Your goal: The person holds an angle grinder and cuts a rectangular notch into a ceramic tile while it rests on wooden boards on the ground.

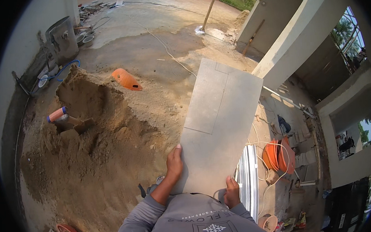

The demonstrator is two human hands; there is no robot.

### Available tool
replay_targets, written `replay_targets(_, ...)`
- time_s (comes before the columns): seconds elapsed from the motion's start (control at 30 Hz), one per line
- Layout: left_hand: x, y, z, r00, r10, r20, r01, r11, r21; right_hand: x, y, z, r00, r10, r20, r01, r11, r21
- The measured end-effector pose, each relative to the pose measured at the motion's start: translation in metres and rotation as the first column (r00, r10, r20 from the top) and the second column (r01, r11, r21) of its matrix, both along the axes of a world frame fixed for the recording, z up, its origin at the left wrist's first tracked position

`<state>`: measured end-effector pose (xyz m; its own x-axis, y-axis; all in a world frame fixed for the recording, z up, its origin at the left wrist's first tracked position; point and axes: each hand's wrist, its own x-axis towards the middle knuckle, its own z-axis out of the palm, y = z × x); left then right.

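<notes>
A large grey rectangular tile (232,113) slants up and away in front of my body, with thin dark lines marked across its upper and left face. My left hand (175,163) grips its left edge, the thumb lying near the face and the fingers partly hidden. On the lower right edge, my right hand (231,192) is closed, with its thumb up and its other fingers mostly out of sight. The tile's near end is close to the front of my grey shirt.
A sand heap (129,162) lies to the left, with a shovel's ribbed orange handle (57,114) sticking out. Beyond it rests an orange plastic piece (126,79). To the right are striped white-grey strips (250,176), orange basins (273,155) and a loose cable (257,130). A pillar (293,39) rises behind.
</notes>
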<state>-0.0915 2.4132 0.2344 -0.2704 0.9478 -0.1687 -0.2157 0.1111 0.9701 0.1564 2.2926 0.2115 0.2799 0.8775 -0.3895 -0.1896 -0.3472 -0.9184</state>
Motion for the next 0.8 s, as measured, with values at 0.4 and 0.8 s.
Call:
replay_targets(0.4, 0.01, 0.299, -0.049, 0.998, -0.056, -0.031, 0.056, 0.998, 0.006, -0.002, 0.288, -0.028, 0.999, -0.027, -0.017, 0.025, 0.993, -0.114)
replay_targets(0.8, 0.042, 0.63, -0.054, 0.998, 0.006, 0.057, -0.003, 0.998, -0.055, 0.032, 0.643, -0.004, 1.0, 0.019, -0.009, -0.021, 0.987, -0.16)
